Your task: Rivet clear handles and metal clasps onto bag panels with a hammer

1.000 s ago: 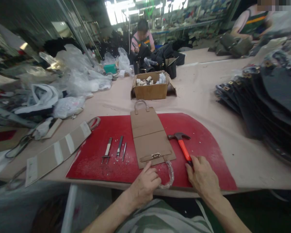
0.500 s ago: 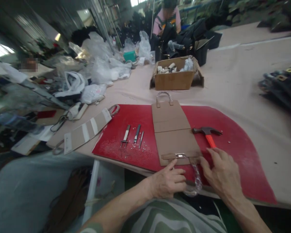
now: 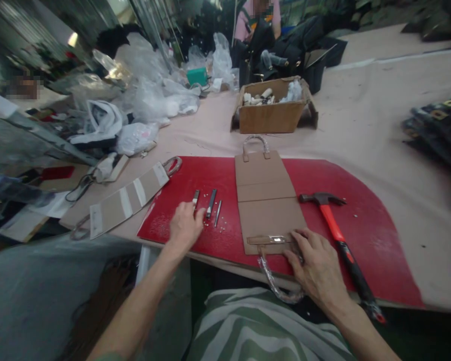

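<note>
A tan bag panel lies on the red mat, with a wrapped handle at each end and a strap with a shiny metal piece near its lower edge. My right hand rests at the panel's lower right corner, fingers apart. Over the lower end of the pronged tool is my left hand; its fingertips partly hide the tool, and its grip is unclear. Beside it lie a dark flat tool and a thin metal rod. A claw hammer lies right of the panel.
Another tan panel with white strips lies at the left. Behind the mat stands a cardboard box of small parts. Clear plastic bags and black bags are piled farther back, near a person in pink.
My left hand has moved left from the strap to the pronged tool. My right hand has shifted left onto the panel's corner, uncovering the hammer handle. The lower handle loop has swung left.
</note>
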Motion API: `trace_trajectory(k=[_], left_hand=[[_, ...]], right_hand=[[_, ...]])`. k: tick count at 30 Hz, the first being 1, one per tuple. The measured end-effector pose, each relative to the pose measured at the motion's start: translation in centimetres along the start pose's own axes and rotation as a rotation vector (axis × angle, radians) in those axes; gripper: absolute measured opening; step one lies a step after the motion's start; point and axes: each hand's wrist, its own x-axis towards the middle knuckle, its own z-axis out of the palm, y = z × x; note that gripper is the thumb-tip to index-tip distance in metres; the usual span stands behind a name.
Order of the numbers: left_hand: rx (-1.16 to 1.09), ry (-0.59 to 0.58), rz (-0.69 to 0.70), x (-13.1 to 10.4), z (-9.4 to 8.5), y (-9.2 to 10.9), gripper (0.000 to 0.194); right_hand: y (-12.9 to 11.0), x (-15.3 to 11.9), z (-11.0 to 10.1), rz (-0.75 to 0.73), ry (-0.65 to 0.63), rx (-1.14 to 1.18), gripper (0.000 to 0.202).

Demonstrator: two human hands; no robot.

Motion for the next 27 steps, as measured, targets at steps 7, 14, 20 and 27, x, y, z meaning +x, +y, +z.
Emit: trace_trajectory(k=[7, 14, 20, 27], left_hand=[[0.184, -0.443, -0.203, 6.3, 0.1, -3.3, 0.039], [-0.332, -0.487, -0.302, 6.1, -0.5, -3.6, 0.029], [-1.182, -0.421, -0.322, 2.4, -0.6, -1.1, 0.045], [-1.351, -0.359, -0.105, -2.5, 3.4, 5.9, 0.031]], right_hand=[[-0.7, -0.1, -0.4, 0.054, -0.057, -0.007, 0.033], [-1.3, -1.9, -1.5, 0.224, -0.07, -0.09, 0.041], [-2.1, -4.7, -1.8, 0.361, -0.058, 0.015, 0.043], [-3.5, -6.9, -2.0, 0.76, -0.11, 0.516, 0.043]])
